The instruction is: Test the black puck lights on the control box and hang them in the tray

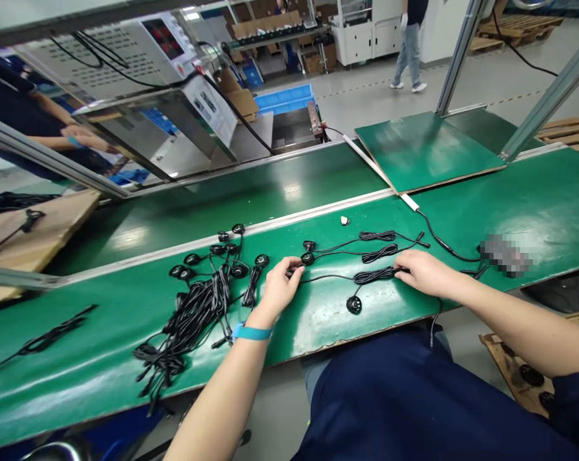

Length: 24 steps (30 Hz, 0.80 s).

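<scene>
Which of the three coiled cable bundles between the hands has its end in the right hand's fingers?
The lowest bundle: its right end sits in the right hand. The top bundle and middle bundle lie outside its grip.

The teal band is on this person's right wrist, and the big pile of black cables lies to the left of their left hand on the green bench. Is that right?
Not quite: the head view shows the teal band on the left wrist, not the right. The pile of black cables does lie left of the left hand, on the green bench.
</scene>
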### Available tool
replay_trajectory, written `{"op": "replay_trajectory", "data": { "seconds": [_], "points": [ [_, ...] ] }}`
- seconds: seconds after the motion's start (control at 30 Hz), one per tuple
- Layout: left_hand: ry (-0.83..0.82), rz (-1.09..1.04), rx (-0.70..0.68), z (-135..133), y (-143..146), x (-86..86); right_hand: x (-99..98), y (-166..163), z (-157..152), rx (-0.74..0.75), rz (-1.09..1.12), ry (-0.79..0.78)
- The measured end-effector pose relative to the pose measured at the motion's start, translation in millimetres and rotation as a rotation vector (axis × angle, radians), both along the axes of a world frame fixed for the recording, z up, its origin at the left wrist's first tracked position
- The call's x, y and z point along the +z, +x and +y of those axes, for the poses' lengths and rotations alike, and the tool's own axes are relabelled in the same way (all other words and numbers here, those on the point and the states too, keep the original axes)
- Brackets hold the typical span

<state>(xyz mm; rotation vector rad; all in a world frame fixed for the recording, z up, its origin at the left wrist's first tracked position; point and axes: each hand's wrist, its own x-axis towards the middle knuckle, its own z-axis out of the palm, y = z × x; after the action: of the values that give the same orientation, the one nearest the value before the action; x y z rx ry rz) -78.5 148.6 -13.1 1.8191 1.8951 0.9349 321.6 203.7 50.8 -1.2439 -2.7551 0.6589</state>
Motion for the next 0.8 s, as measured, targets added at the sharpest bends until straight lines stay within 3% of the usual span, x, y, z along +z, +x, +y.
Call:
{"op": "replay_trajectory", "data": {
  "seconds": [0.1,0.17,0.23,0.3,0.43,0.53,0.63,0.8],
  "points": [
    [0.006,0.003,0.041,-10.9,1.2,0.1,4.5,1.1,6.0,-0.04,-0.075,0.062],
    [0.094,0.092,0.093,-23.7,8.5,4.0,4.7,3.2,0.9,-0.08,-0.112,0.168],
    [0.229,0.194,0.114,-41.5,24.9,9.6,2.1,8.4,-10.0,-0.107,-0.097,0.255],
    [0.319,0.223,0.038,-60.8,50.4,14.8,-3.9,16.3,-22.2,-0.119,-0.025,0.284],
    [0.182,0.154,-0.199,-83.3,109.3,17.9,-23.8,30.5,-29.6,-0.166,0.146,0.267],
    [0.063,0.131,-0.255,-79.9,135.1,13.7,-36.7,32.2,-16.7,-0.196,0.25,0.176],
    [0.059,0.05,-0.234,-72.9,139.5,9.5,-37.6,28.4,-3.0,-0.238,0.303,0.104],
    [0.072,-0.086,-0.131,-75.4,131.9,8.6,-25.7,21.1,-9.6,-0.225,0.212,0.154]
  ]
}}
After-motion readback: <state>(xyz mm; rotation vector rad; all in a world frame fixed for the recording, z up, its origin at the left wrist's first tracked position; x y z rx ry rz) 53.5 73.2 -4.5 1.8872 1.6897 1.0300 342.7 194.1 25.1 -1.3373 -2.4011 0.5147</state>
